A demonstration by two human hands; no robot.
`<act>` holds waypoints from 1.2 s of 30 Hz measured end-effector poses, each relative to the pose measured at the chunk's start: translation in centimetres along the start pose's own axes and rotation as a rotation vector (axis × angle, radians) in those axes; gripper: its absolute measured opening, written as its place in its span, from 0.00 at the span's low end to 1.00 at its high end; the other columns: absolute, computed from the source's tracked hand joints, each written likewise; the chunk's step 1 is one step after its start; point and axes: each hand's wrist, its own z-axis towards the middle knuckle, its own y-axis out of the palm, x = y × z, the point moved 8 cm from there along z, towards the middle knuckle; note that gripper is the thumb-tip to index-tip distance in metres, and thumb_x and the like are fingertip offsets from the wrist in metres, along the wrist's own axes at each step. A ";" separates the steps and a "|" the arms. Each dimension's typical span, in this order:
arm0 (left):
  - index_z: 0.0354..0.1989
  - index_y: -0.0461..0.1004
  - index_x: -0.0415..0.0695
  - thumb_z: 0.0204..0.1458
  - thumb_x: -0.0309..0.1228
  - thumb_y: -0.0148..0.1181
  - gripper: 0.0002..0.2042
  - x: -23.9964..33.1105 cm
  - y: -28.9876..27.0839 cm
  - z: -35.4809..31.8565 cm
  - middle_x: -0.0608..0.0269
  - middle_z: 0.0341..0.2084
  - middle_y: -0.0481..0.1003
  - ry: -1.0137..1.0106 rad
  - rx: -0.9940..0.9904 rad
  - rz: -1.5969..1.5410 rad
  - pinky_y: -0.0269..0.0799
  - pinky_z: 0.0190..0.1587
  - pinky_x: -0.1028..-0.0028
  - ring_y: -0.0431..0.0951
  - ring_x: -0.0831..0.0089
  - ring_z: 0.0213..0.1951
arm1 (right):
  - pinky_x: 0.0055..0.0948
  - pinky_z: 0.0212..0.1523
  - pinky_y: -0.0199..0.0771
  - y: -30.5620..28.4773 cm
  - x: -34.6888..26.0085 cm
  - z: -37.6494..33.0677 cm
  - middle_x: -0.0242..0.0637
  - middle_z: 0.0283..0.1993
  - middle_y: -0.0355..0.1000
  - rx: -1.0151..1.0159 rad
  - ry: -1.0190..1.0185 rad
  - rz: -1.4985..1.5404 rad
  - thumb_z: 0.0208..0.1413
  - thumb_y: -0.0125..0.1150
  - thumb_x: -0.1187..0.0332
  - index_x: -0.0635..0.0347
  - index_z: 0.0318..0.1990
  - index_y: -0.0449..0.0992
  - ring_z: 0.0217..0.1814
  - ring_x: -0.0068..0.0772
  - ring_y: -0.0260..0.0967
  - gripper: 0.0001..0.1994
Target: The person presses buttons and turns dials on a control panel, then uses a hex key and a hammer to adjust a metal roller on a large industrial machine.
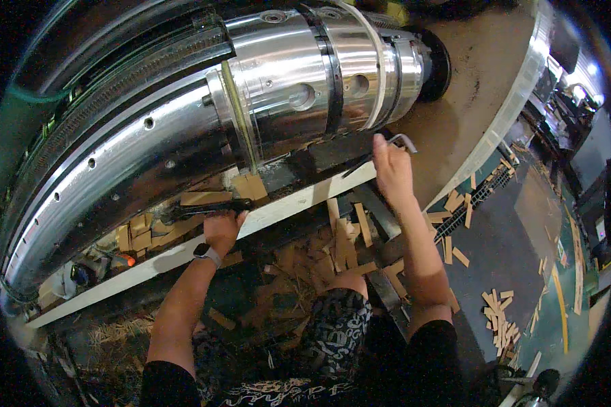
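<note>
In my right hand (pixel 392 166), closed above the far end of the pale rail, is an L-shaped hex key (pixel 407 142). Its short bent end sticks out to the right of the fist, and its dark long arm points down to the left. My left hand (pixel 223 227), with a watch on the wrist, rests at the rail (pixel 299 202) against a dark elongated tool (pixel 207 208). Its fingers are mostly hidden, so its grip is unclear. Beyond both hands lies a large shiny metal cylinder (pixel 285 88) with round holes and a yellowish band (pixel 237 112) around it.
Cardboard strips (pixel 343 241) litter the area below the rail, and more lie in a pile (pixel 501 319) on the floor at the right. Cardboard pieces (pixel 139 234) sit between rail and cylinder. A brown panel (pixel 475 88) with a pale curved edge stands to the right.
</note>
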 end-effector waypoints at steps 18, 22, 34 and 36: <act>0.17 0.75 0.41 0.54 0.52 0.44 0.27 0.4 -1.4 -0.4 0.58 0.07 0.68 0.150 0.259 0.019 0.65 0.16 0.67 0.68 0.65 0.11 | 0.42 0.23 0.56 2.1 -5.1 0.1 0.47 0.18 0.61 0.332 -0.222 -0.203 0.60 0.45 0.65 0.64 0.21 0.63 0.21 0.51 0.59 0.16; 0.16 0.76 0.42 0.53 0.53 0.46 0.27 0.5 -1.6 -0.4 0.58 0.08 0.69 0.103 0.135 0.003 0.65 0.16 0.67 0.69 0.64 0.11 | 0.40 0.26 0.57 2.4 -4.5 0.2 0.48 0.22 0.62 0.234 -0.121 -0.213 0.60 0.46 0.65 0.65 0.23 0.63 0.25 0.49 0.60 0.15; 0.15 0.76 0.43 0.54 0.56 0.41 0.30 0.5 -1.3 -0.3 0.61 0.04 0.65 0.068 0.209 0.089 0.59 0.10 0.67 0.64 0.67 0.07 | 0.20 0.29 0.62 2.9 -2.4 0.4 0.32 0.25 0.66 0.058 0.206 0.466 0.54 0.55 0.72 0.62 0.33 0.69 0.27 0.21 0.61 0.03; 0.16 0.76 0.44 0.54 0.57 0.39 0.30 0.7 -1.6 -0.4 0.62 0.03 0.64 0.125 0.245 0.112 0.57 0.08 0.67 0.62 0.68 0.06 | 0.23 0.28 0.61 2.6 -2.7 0.4 0.33 0.25 0.66 0.162 0.184 0.425 0.55 0.55 0.69 0.63 0.30 0.67 0.25 0.22 0.59 0.07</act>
